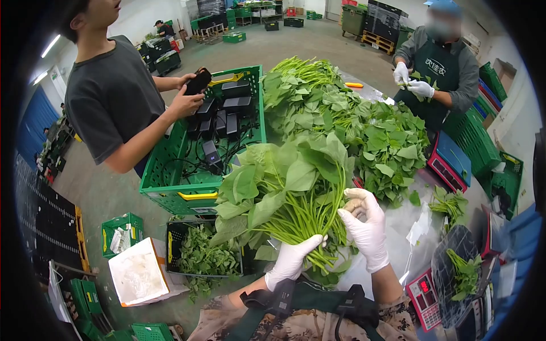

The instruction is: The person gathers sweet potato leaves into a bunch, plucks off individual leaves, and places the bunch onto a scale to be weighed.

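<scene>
A large bunch of leafy greens [301, 207] is held by its stems in my left hand [294, 258], which wears a white glove. My right hand [367, 227], also gloved, is at the right side of the bunch with thumb and fingers curled towards each other; whether a stem lies between them cannot be made out. Beyond the bunch, a big pile of the same greens [392, 142] covers the table [398, 227]. A small bunch [449, 204] lies to the right.
A green crate [165, 190] with black devices stands at left, beside a person [114, 96]. Below it are a black crate of leaves [207, 250] and a white box [136, 273]. Red scales [426, 298] stand at right. Another gloved person [438, 74] handles leaves across the table.
</scene>
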Demonstrator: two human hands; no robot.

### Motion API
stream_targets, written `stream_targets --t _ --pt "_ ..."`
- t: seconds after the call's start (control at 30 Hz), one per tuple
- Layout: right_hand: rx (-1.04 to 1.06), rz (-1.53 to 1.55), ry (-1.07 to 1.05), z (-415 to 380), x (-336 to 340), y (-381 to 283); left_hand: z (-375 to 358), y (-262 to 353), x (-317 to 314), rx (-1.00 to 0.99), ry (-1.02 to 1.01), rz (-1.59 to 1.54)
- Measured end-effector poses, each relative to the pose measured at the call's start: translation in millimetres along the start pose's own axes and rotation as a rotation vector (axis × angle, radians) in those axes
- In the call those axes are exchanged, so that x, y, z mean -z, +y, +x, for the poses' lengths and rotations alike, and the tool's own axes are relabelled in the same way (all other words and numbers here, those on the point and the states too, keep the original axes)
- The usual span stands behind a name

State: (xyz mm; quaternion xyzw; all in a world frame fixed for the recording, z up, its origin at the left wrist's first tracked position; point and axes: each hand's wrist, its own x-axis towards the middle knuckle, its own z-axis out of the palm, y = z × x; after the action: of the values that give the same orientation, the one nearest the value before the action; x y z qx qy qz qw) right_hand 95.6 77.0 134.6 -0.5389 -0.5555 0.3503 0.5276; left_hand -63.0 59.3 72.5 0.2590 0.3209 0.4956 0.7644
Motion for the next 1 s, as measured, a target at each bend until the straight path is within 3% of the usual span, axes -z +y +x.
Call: stream_targets --t 0.13,0.23,0.37,0.47,0.5,0.6,0.63,0.77,0.87,0.9,1.0 --pt "0.017 -0.051 -0.011 -1 4 8 0 -1 0 0.013 0.004 0.018" --pt "0.221 -0.192 0.024 -5 0 5 0 1 -2 0.004 0.01 0.017" --pt "0.378 -0.248 -0.362 -7 12 4 0 2 -3 -0.043 0.005 -0.03" --pt "0.274 -0.236 -0.625 -14 13 11 -3 5 -9 -0.02 0.058 -0.07" --pt "0.028 -0.23 -0.644 -17 20 3 -3 5 -7 -0.007 0.046 -0.045" --pt "-0.143 -0.215 -0.399 -12 30 12 -2 4 -4 -0.02 0.034 -0.007" --pt "-0.07 -0.201 -0.284 -12 26 10 -2 3 -3 -0.03 0.031 0.001" --pt "-0.128 -0.166 -0.184 -21 6 23 1 -9 -1 -0.087 0.025 0.163" --pt "-0.257 0.277 -0.01 -18 4 22 -1 -5 -6 -0.108 0.057 0.157" --pt "-0.216 0.318 -0.017 -15 16 27 -1 -3 -3 -0.088 0.035 0.15" --pt "-0.211 0.879 -0.078 -14 32 36 -2 -1 -2 -0.071 0.027 0.115"
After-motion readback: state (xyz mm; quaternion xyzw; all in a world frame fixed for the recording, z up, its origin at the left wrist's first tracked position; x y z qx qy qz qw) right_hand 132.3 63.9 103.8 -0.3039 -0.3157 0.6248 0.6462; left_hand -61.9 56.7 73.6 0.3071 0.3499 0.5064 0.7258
